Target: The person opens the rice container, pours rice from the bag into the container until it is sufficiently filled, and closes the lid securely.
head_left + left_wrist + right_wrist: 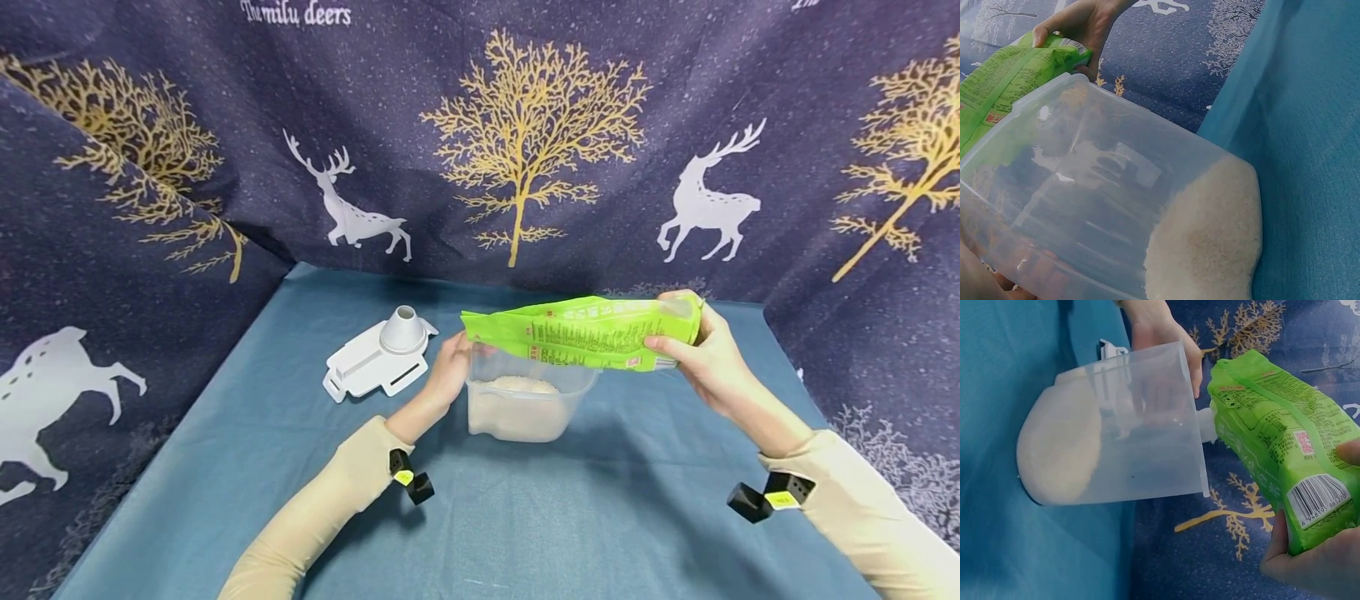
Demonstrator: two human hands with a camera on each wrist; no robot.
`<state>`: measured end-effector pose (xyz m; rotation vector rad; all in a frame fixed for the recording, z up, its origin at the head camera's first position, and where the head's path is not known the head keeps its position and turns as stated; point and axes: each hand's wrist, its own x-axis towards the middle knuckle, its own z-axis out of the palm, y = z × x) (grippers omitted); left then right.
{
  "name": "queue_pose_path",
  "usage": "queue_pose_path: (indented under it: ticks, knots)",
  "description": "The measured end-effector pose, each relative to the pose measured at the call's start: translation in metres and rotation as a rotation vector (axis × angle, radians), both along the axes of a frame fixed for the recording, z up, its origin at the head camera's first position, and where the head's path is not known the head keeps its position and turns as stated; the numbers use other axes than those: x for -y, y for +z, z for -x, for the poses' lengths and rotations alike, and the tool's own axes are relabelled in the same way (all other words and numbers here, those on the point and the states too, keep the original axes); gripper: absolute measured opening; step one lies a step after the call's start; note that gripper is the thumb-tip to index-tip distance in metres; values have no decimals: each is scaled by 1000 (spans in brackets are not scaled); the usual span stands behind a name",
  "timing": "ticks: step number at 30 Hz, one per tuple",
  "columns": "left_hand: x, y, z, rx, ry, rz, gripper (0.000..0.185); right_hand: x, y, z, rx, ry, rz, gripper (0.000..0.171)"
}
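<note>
Gripping the green bag (592, 332) by its end, your right hand (701, 354) holds it level above the clear container (525, 404) of rice on the bench (600, 517). Your left hand (448, 373) wraps curled fingers round the container's rim.

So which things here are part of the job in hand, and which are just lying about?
In use:
green bag, held by right hand
clear container with rice, steadied by left hand

Lying about:
white lid on the blue tablecloth
</note>
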<state>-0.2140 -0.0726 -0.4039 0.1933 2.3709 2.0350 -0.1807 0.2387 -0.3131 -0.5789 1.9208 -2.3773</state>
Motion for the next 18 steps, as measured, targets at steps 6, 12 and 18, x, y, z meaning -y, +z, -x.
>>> queue_pose_path:
  ticks: [6,12,18]
  knots:
    - [-1,-5,2,-30,21,16,43,-1,1,0,-3,9,-18,46]
    - [0,-5,1,-32,7,15,46,-2,2,-1,5,16,-46,45]
    - [0,-6,2,-38,23,19,46,-2,3,-1,-5,9,-71,45]
